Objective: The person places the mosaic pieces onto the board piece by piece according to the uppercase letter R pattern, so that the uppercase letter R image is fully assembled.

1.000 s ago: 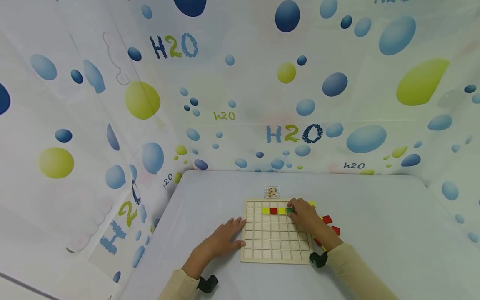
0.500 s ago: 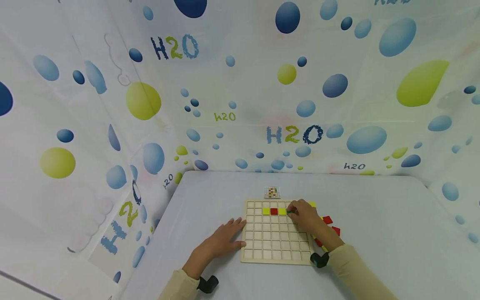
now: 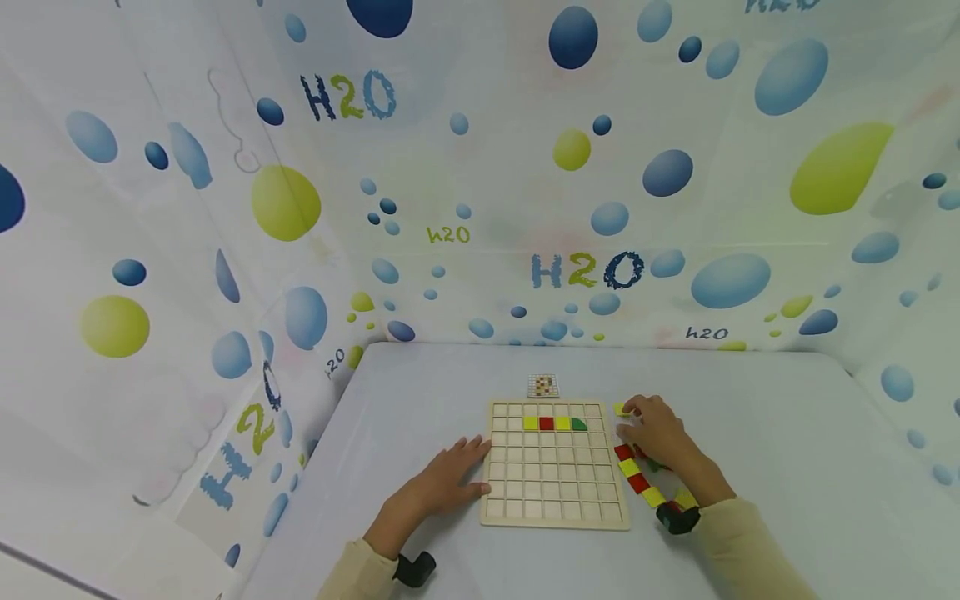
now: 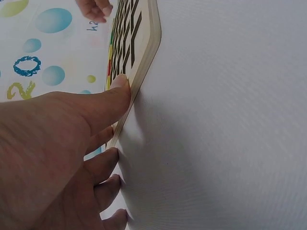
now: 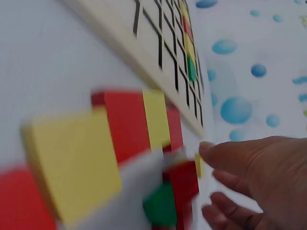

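My left hand (image 3: 450, 479) lies with straight fingers at the left side of a wooden grid board (image 3: 555, 483). In the left wrist view its thumb (image 4: 120, 86) presses on the board's edge. On the board, a row has a yellow tile (image 3: 531, 423), a red tile (image 3: 547, 423), another yellow tile (image 3: 562, 423) and a green, round-edged piece (image 3: 579, 425). Right of the board, my right hand (image 3: 656, 429) hovers with thumb and fingers apart, fingertips close to a loose yellow tile (image 3: 619, 409). The right wrist view shows nothing between its thumb (image 5: 216, 152) and fingers.
Loose red and yellow tiles (image 3: 637, 483) line the board's right side, with a green piece (image 5: 160, 206) among them, partly under my right arm. A small pattern card (image 3: 543, 386) lies behind the board. The table (image 3: 420, 392) is covered in white and meets a printed backdrop.
My right hand has let go of the green piece, which now lies flat in its square, and has moved right, off the board to the loose tiles. My left hand stays put.
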`<move>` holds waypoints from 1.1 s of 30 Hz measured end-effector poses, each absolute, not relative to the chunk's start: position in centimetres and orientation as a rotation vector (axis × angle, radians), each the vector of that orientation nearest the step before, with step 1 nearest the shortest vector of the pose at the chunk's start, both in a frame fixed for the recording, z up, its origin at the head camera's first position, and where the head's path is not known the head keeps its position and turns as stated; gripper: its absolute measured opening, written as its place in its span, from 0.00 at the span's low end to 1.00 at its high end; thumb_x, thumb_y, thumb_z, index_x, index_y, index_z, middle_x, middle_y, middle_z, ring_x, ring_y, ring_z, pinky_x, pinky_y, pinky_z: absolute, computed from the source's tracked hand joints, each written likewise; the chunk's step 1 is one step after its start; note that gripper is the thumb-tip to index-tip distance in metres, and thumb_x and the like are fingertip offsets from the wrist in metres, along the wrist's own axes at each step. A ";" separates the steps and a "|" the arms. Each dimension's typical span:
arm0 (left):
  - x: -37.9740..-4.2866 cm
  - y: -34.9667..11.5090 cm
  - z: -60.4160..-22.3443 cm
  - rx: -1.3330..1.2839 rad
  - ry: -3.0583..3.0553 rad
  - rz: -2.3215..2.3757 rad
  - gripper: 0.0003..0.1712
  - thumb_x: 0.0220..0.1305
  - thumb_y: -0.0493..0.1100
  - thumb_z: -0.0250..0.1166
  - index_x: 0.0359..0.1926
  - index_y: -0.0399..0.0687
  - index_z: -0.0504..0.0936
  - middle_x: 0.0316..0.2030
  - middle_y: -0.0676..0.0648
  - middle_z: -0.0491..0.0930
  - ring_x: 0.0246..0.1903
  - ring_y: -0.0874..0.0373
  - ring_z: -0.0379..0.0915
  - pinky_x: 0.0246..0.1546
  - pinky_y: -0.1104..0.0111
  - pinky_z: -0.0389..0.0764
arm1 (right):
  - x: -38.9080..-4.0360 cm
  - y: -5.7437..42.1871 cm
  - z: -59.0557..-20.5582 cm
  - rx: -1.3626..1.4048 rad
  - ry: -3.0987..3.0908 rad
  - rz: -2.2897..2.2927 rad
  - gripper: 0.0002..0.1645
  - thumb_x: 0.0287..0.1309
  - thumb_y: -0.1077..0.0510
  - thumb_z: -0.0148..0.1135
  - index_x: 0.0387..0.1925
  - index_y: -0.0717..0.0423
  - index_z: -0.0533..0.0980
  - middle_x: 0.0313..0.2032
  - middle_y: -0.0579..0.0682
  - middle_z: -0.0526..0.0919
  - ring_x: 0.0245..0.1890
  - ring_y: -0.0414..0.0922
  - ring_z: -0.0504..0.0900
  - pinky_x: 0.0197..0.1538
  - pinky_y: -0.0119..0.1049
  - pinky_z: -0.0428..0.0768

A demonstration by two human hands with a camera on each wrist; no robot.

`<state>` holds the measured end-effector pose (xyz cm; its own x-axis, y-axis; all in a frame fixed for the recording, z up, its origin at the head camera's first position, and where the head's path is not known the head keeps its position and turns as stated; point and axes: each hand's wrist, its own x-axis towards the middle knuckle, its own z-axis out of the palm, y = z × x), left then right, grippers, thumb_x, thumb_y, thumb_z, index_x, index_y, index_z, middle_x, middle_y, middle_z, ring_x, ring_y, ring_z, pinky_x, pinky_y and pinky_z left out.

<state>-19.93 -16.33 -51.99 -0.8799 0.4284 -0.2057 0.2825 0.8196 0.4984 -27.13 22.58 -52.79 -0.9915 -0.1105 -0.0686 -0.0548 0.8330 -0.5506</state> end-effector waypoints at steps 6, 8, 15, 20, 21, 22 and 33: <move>-19.8 -16.5 -51.9 0.546 2.690 0.683 0.44 0.75 0.57 0.66 0.82 0.46 0.61 0.82 0.40 0.58 0.82 0.37 0.49 0.79 0.38 0.53 | -26.6 25.9 -52.1 0.090 2.854 -0.769 0.26 0.66 0.50 0.72 0.53 0.66 0.75 0.47 0.66 0.77 0.44 0.58 0.76 0.49 0.54 0.82; -19.8 -16.6 -51.9 0.546 2.688 0.687 0.44 0.75 0.56 0.66 0.82 0.46 0.61 0.82 0.40 0.58 0.82 0.37 0.49 0.79 0.38 0.53 | -26.5 26.4 -52.1 0.110 2.827 -0.796 0.23 0.68 0.51 0.71 0.49 0.66 0.76 0.42 0.63 0.79 0.40 0.55 0.76 0.44 0.48 0.83; -19.9 -16.7 -52.1 0.556 2.684 0.687 0.43 0.75 0.57 0.65 0.82 0.47 0.60 0.82 0.40 0.57 0.82 0.37 0.49 0.79 0.38 0.53 | -26.5 26.2 -52.1 0.098 2.799 -0.861 0.18 0.71 0.55 0.68 0.49 0.66 0.75 0.41 0.62 0.82 0.38 0.52 0.78 0.45 0.44 0.87; -20.2 -16.8 -52.4 0.562 2.686 0.660 0.43 0.76 0.58 0.64 0.83 0.48 0.60 0.82 0.41 0.57 0.82 0.38 0.48 0.80 0.39 0.53 | -26.1 25.8 -51.7 0.189 2.782 -0.791 0.23 0.66 0.56 0.72 0.48 0.70 0.73 0.37 0.61 0.79 0.37 0.53 0.77 0.42 0.44 0.86; -20.2 -16.8 -52.4 0.564 2.690 0.655 0.43 0.76 0.58 0.64 0.83 0.48 0.60 0.82 0.41 0.57 0.82 0.38 0.48 0.79 0.39 0.54 | -26.0 25.7 -51.6 0.191 2.785 -0.772 0.22 0.66 0.57 0.72 0.47 0.70 0.73 0.36 0.61 0.79 0.37 0.53 0.77 0.42 0.44 0.86; -20.2 -16.8 -52.4 0.561 2.691 0.650 0.44 0.76 0.58 0.64 0.83 0.49 0.60 0.82 0.42 0.57 0.82 0.38 0.48 0.80 0.39 0.54 | -26.0 25.7 -51.6 0.185 2.791 -0.759 0.21 0.66 0.58 0.71 0.47 0.71 0.73 0.36 0.61 0.78 0.37 0.53 0.77 0.42 0.44 0.86; -20.1 -16.8 -52.2 0.561 2.681 0.665 0.44 0.75 0.57 0.65 0.82 0.47 0.60 0.82 0.40 0.58 0.82 0.38 0.49 0.79 0.39 0.54 | -26.4 26.7 -52.6 0.048 2.807 -0.844 0.25 0.68 0.59 0.69 0.60 0.69 0.74 0.51 0.68 0.76 0.49 0.59 0.75 0.59 0.58 0.84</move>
<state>-20.05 -16.77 -52.19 -0.8712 0.4437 -0.2103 0.2940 0.8144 0.5003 -26.40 26.71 -52.58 -0.9774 -0.0288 -0.2094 0.0915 0.8355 -0.5418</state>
